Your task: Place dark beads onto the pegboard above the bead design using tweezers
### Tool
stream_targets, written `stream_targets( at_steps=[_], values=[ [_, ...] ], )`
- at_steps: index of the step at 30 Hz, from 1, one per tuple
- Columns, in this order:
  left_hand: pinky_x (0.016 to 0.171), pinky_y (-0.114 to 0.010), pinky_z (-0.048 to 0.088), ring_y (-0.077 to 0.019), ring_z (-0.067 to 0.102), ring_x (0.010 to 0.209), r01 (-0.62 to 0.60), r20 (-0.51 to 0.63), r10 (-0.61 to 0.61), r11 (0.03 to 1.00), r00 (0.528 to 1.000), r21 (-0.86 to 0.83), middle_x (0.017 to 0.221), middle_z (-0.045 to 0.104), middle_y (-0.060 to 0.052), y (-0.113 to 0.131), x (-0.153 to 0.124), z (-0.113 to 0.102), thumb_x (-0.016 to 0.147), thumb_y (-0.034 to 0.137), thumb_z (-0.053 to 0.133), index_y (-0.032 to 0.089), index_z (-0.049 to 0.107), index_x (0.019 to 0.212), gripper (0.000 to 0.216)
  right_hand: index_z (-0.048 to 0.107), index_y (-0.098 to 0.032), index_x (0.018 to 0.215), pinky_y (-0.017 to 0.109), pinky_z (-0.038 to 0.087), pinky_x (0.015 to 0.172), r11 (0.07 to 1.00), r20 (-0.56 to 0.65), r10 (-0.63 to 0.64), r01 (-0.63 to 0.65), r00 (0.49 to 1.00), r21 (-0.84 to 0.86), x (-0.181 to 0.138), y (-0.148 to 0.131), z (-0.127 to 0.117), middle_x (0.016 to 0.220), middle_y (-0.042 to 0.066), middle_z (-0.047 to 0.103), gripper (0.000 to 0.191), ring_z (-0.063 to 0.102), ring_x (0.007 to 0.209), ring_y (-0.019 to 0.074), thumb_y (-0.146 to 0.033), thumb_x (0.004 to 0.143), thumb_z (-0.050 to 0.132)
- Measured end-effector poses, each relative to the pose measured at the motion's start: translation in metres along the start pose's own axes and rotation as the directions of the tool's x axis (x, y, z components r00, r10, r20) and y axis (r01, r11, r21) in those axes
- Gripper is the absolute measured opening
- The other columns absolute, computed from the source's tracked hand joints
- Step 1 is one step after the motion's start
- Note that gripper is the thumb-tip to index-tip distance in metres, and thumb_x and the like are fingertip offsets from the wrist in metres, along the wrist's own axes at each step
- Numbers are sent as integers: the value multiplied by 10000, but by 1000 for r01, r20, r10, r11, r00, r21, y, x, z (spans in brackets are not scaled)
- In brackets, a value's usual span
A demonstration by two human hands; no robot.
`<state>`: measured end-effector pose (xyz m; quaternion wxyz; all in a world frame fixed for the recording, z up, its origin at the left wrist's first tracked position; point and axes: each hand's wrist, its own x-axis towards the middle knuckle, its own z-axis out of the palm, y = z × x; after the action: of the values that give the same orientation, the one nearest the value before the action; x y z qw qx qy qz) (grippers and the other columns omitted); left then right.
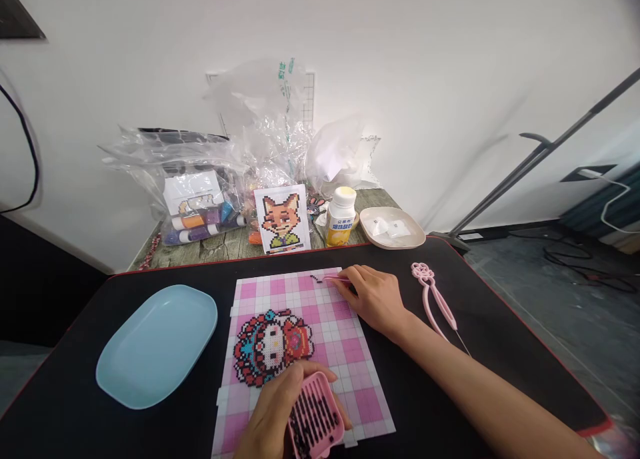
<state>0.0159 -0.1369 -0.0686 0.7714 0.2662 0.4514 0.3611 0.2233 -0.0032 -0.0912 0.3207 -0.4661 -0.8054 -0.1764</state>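
My left hand (273,406) is wrapped round a small pink ridged bead tray (334,396), whose slots hold black beads. Thin pink tweezers (336,278) are pinched in my right hand (376,296), mostly covered by the fingers. Their tip points at a short line of black beads (315,278) near the top edge of a pink-and-white checked pegboard (367,402). On the board's left half lies a bead picture (273,346) of a white cartoon face in red, black and blue, partly behind my left hand.
A blue tray (157,346) is left of the board; pink flower-handled tweezers (434,299) lie to the right. Behind stand a fox pattern card (283,219), a white bottle (341,216), a beige dish (415,236) with small packets, and plastic bags (200,156) with coloured tubes.
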Motion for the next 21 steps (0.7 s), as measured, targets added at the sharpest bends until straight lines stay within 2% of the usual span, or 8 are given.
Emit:
stream_targets(
  at_steps=[4, 8, 11, 13, 17, 21],
  values=[
    [427, -242, 421, -162, 603, 496, -36, 26, 36, 999, 999, 10, 903, 733, -115, -2, 2, -5, 868, 509, 536, 223, 666, 1037, 356, 607, -165, 710, 250, 249, 491, 1000, 10, 5, -5, 1000, 2, -1, 0, -1, 610, 3, 637, 343, 573, 556, 98, -366, 958, 481],
    [512, -255, 485, -210, 662, 631, -118, 22, 117, 992, 993, 39, 873, 741, -134, -3, 4, -7, 880, 482, 534, 178, 669, 1029, 364, 610, -166, 722, 240, 268, 496, 1000, 22, 19, -19, 1000, 16, -1, 1, 0, 623, 8, 643, 345, 576, 564, 97, -368, 963, 469],
    [438, -244, 462, -152, 615, 474, -82, 12, 82, 997, 997, 2, 873, 739, -116, 0, 4, -2, 901, 483, 497, 172, 649, 1053, 378, 615, -166, 747, 230, 296, 497, 998, -5, 33, -33, 999, 47, 0, 0, -3, 625, 3, 645, 306, 583, 565, 96, -358, 953, 494],
    [364, -229, 419, -97, 539, 336, -66, 11, 67, 996, 998, -60, 879, 731, -89, 4, 3, 3, 923, 491, 446, 187, 618, 1078, 382, 612, -169, 779, 220, 328, 503, 995, -71, 39, -31, 997, 98, 1, -2, -8, 625, -4, 647, 239, 578, 551, 93, -332, 935, 533],
    [330, -211, 406, -80, 539, 276, -134, 5, 137, 979, 991, -154, 895, 716, -59, 12, 5, 11, 938, 494, 406, 188, 580, 1053, 371, 578, -173, 847, 201, 414, 540, 942, -260, -13, 100, 965, 321, 2, -16, -28, 649, 1, 664, 84, 585, 552, 90, -239, 898, 591],
    [354, -233, 439, -99, 544, 278, -180, -17, 180, 971, 984, -159, 780, 710, -36, 16, 9, 11, 911, 523, 453, 166, 577, 1071, 410, 556, -184, 885, 213, 438, 523, 851, -280, -167, 281, 946, 443, -1, -34, -48, 651, 2, 666, 88, 581, 535, 95, -263, 920, 544]
  ],
)
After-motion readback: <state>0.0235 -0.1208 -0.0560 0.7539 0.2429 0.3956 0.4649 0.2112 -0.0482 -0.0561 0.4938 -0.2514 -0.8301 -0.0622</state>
